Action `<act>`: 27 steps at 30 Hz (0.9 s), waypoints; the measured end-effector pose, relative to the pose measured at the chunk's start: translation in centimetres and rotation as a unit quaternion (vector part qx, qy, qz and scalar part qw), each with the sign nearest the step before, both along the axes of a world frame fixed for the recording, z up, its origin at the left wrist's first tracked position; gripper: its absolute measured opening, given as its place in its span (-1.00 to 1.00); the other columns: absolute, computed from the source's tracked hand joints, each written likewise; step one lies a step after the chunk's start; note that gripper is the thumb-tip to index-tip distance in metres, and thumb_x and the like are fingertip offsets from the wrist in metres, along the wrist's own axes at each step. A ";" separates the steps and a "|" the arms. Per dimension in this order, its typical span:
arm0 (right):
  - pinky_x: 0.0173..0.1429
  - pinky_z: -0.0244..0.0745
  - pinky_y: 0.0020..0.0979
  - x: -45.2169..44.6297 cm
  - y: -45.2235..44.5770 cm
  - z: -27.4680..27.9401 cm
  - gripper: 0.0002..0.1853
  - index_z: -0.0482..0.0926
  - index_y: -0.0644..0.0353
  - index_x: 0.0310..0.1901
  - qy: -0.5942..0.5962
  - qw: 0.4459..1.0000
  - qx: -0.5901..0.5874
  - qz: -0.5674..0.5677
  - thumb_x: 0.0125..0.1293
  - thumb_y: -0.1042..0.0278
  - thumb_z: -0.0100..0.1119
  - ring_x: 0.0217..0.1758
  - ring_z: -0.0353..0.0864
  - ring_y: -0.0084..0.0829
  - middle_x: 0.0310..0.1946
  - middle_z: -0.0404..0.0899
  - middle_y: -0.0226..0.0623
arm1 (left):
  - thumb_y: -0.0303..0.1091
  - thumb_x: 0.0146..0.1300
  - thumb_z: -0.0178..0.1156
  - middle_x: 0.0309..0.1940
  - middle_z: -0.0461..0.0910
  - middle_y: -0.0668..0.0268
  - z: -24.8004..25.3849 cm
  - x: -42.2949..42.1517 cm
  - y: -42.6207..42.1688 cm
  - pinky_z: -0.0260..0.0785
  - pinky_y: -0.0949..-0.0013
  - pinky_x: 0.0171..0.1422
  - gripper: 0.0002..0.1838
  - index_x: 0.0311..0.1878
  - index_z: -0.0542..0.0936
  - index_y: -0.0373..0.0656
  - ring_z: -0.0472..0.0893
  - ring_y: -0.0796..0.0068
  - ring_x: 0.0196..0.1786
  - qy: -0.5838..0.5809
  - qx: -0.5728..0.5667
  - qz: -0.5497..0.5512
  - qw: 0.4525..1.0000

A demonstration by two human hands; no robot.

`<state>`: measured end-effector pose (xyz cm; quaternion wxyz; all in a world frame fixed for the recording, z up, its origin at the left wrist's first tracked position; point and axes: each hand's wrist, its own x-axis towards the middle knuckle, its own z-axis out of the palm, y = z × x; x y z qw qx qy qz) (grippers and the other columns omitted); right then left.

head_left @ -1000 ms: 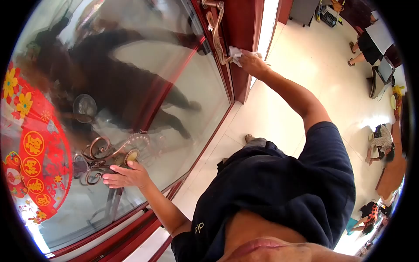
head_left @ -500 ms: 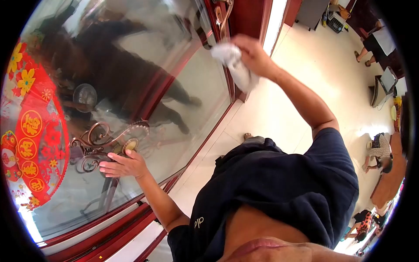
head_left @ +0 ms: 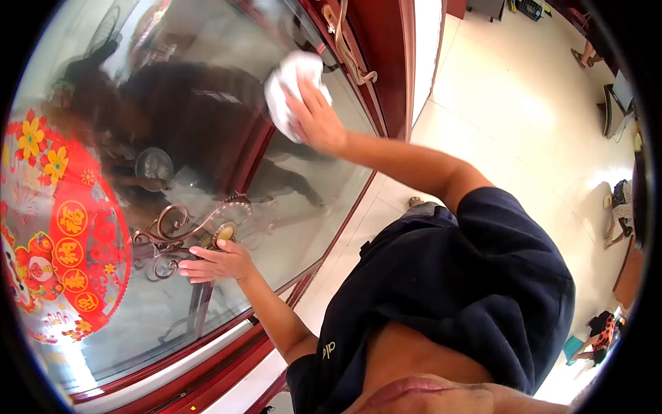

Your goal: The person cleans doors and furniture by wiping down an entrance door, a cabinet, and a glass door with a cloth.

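My right hand (head_left: pixel 318 123) presses a crumpled white cloth (head_left: pixel 283 95) against the upper part of a large glass door pane (head_left: pixel 303 231), beside the curved metal handle (head_left: pixel 345 48). Lower down, my left hand (head_left: pixel 219 263) rests on the glass with its fingers spread and nothing in it. Just above and beside it is a scrolled metal ornament (head_left: pixel 172 231) with a round gold piece. At far left, a red fan-shaped decoration (head_left: pixel 72 238) with yellow flowers and characters is on the glass.
A dark red frame (head_left: pixel 389 62) borders the pane. Pale floor tiles (head_left: pixel 503 124) spread out at the right. Two people, one in patterned clothing (head_left: pixel 622 200) and one in orange and black (head_left: pixel 607 334), are at the far right, near a brown table (head_left: pixel 626 276).
My right hand has moved left with the cloth, from the door edge beside the handle onto the glass. My left hand stays beside the ornament while the view shifts slightly.
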<state>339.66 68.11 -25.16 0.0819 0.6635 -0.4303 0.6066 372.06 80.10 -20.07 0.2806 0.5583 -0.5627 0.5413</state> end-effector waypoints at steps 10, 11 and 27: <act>0.26 0.34 -0.04 -10.2 2.7 8.9 -0.37 0.29 0.33 0.35 -0.154 0.970 -0.096 -0.164 0.20 0.57 0.15 0.14 0.36 0.14 0.16 0.37 0.18 | 0.04 0.55 -0.28 0.57 -0.10 -0.24 0.2 -0.6 0.6 -0.38 -0.24 0.60 -0.31 0.56 0.12 -0.24 -0.10 -0.29 0.61 0.007 0.012 0.010 1.000; 0.26 0.34 -0.03 -11.1 0.9 9.9 -0.34 0.24 0.32 0.34 -0.162 0.964 -0.063 -0.200 0.22 0.40 0.23 0.15 0.38 0.14 0.16 0.38 0.17 | 0.05 0.55 -0.28 0.57 -0.10 -0.24 0.2 -0.6 0.4 -0.38 -0.24 0.60 -0.30 0.56 0.12 -0.24 -0.11 -0.29 0.61 0.006 0.010 0.010 1.000; 0.18 0.43 -0.10 -11.1 -2.5 -8.7 -0.45 0.41 0.23 0.04 -0.104 0.985 0.107 -0.089 0.03 0.35 0.47 0.09 0.48 0.09 -0.01 0.49 0.04 | 0.08 0.55 -0.29 0.57 -0.08 -0.20 0.2 -0.2 1.1 -0.36 -0.25 0.60 -0.30 0.55 0.15 -0.23 -0.08 -0.27 0.61 0.011 0.024 0.015 1.000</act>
